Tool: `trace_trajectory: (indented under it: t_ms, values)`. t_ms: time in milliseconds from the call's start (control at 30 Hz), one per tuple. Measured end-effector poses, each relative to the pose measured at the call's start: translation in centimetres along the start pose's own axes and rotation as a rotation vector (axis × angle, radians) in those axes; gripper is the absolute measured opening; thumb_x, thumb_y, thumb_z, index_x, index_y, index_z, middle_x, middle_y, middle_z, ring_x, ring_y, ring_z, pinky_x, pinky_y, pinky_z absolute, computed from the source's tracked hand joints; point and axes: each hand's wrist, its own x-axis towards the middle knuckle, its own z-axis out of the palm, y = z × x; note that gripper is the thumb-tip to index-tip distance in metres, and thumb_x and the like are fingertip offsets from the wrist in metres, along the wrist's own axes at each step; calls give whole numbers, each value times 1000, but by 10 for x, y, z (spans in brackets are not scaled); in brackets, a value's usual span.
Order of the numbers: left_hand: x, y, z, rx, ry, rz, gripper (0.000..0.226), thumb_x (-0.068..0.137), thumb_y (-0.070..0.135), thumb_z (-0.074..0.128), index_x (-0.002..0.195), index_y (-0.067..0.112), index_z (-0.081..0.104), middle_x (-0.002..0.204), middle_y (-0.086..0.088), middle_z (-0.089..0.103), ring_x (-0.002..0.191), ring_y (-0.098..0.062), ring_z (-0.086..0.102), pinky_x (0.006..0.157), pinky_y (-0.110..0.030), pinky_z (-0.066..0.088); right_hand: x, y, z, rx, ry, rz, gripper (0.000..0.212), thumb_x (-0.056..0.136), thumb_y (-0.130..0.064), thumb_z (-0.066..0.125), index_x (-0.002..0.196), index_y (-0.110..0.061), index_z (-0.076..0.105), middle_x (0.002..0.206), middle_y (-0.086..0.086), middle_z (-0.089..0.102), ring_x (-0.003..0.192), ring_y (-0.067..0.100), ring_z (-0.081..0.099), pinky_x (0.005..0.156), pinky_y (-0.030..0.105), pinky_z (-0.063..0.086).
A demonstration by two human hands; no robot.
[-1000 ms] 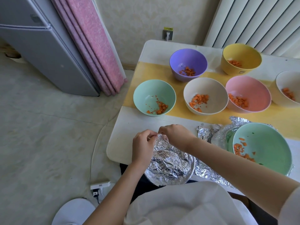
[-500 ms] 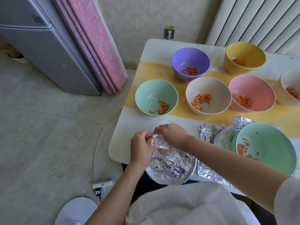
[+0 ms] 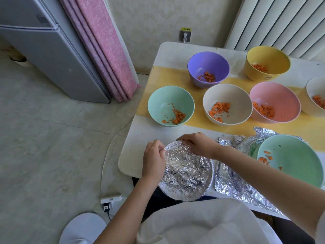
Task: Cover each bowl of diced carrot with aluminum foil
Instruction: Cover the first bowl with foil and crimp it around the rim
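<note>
At the near edge of the table (image 3: 140, 136), our left hand (image 3: 153, 160) pinches the crinkled wrap of the foil-covered bowl (image 3: 186, 175) at its left rim, while our right hand (image 3: 197, 144) curls its fingers over the far rim. Just right, a mint bowl (image 3: 295, 161) of diced carrot sits uncovered on a loose foil sheet (image 3: 233, 185). Farther back, a teal bowl (image 3: 170, 103), cream bowl (image 3: 226, 95) and pink bowl (image 3: 276, 95) stand open.

Covered bowl (image 3: 186, 173) sits right at the surface's (image 3: 140, 138) near edge. Just right of it lies foil (image 3: 233, 185), an open bowl (image 3: 290, 159) on top. Six more bowls (image 3: 226, 95) stand behind.
</note>
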Motion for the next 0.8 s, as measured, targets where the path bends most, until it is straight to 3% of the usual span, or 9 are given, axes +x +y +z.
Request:
trace_trajectory:
  t_ms: [200, 367, 500, 600, 667, 800]
  values:
    - [4, 2, 0, -85, -44, 65, 8, 89, 11, 58, 84, 15, 53, 87, 3, 47, 75, -6, 48, 67, -6, 35, -3, 1, 3, 17, 42, -37, 30, 96, -5, 46, 120, -13, 62, 113, 3, 68, 103, 21, 61, 77, 14, 34]
    - [7, 8, -3, -125, 63, 143, 18, 86, 12, 64, 74, 18, 53, 78, 3, 53, 71, -6, 50, 65, -8, 36, -8, -5, -3, 112, 136, -61, 28, 96, -9, 48, 120, -12, 61, 112, -4, 66, 95, 14, 61, 80, 12, 36]
    - [7, 10, -7, -123, 153, 175, 14, 85, 11, 65, 75, 16, 58, 78, 3, 55, 73, -12, 53, 65, -11, 38, -10, -4, -8, 165, 182, -14, 30, 95, -22, 53, 121, -11, 61, 119, 2, 65, 106, 17, 62, 96, 31, 45]
    - [5, 11, -8, -108, 180, 210, 8, 85, 9, 66, 78, 13, 63, 79, 3, 55, 75, -14, 55, 66, -17, 41, -13, -4, -7, 108, 151, -8, 28, 96, -25, 50, 118, -15, 63, 111, 2, 69, 99, 19, 64, 91, 31, 45]
    - [3, 12, -8, -99, 181, 235, 4, 85, 9, 66, 82, 12, 65, 80, 5, 54, 77, -15, 55, 67, -18, 42, -15, -7, -6, 113, 150, -28, 27, 96, -23, 51, 119, -14, 63, 108, 2, 69, 94, 17, 64, 85, 23, 43]
    - [1, 15, -5, -78, 157, 262, 9, 86, 7, 64, 93, 11, 69, 85, 4, 54, 83, -16, 55, 72, -22, 44, -19, -14, -7, 152, 183, -108, 27, 94, -15, 56, 119, -15, 64, 104, 3, 70, 79, -3, 49, 70, 12, 30]
